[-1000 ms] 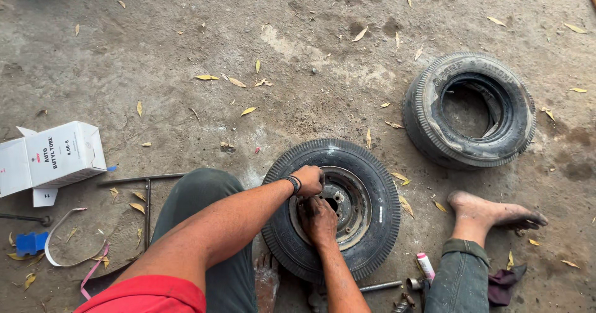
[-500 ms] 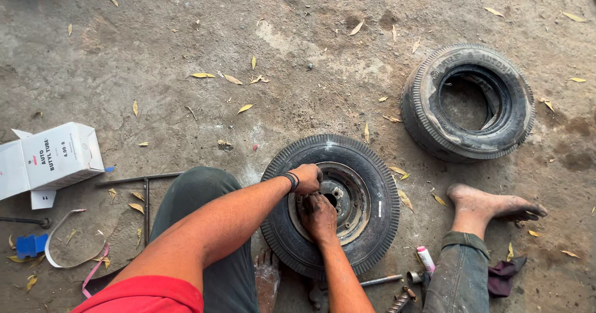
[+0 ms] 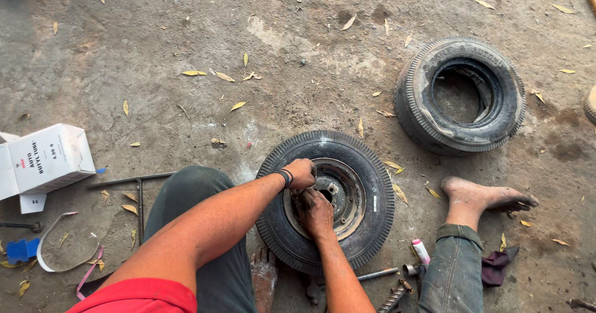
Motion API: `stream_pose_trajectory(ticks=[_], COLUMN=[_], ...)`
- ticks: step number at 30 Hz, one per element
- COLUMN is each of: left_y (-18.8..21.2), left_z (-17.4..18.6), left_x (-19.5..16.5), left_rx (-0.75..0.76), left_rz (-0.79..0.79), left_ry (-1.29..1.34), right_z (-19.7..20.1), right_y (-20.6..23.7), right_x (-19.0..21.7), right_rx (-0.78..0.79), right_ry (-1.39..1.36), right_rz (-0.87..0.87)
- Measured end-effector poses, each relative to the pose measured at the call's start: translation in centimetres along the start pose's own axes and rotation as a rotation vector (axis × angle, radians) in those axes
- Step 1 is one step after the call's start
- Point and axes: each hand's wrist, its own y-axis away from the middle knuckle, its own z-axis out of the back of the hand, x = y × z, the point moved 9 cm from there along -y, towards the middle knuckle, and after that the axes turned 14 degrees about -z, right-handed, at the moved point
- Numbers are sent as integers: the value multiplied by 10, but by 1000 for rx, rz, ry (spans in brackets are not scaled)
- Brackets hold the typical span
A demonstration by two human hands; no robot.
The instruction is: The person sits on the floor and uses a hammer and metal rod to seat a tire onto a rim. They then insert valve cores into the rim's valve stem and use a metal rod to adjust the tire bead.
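Observation:
A small black tyre (image 3: 366,226) on a metal wheel rim (image 3: 347,192) lies flat on the ground between my legs. My left hand (image 3: 301,173), with a dark band on the wrist, is a closed fist at the rim's upper left edge; anything inside the fist is hidden. Just below it, my right hand (image 3: 313,212) rests on the left side of the rim, fingers curled over its inner edge by the hub hole. My bare right foot (image 3: 478,196) is planted to the right of the tyre.
A second, empty tyre (image 3: 462,96) lies at the upper right. A white carton (image 3: 53,158) and a thin T-shaped metal rod (image 3: 138,189) lie at the left, with a strap (image 3: 53,251) below them. Small tools and a tube (image 3: 421,251) lie by my right knee. Dry leaves are scattered about.
Both hands stay at the rim's left side with hardly any movement. The view has drifted slightly.

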Motion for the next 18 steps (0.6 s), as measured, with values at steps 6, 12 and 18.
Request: stream_pose_trajectory(ticks=[6, 12, 18], left_y=[-7, -1, -6], left_z=[4, -4, 13], left_x=[-2, 4, -4], left_rx=[-83, 14, -143], left_rz=[-113, 17, -108], left_ry=[-69, 2, -1], right_z=[3, -2, -2], right_y=[1, 0, -27], right_x=[4, -1, -44], right_rx=[-7, -3, 46], right_ry=[19, -4, -258], right_rz=[20, -18, -73])
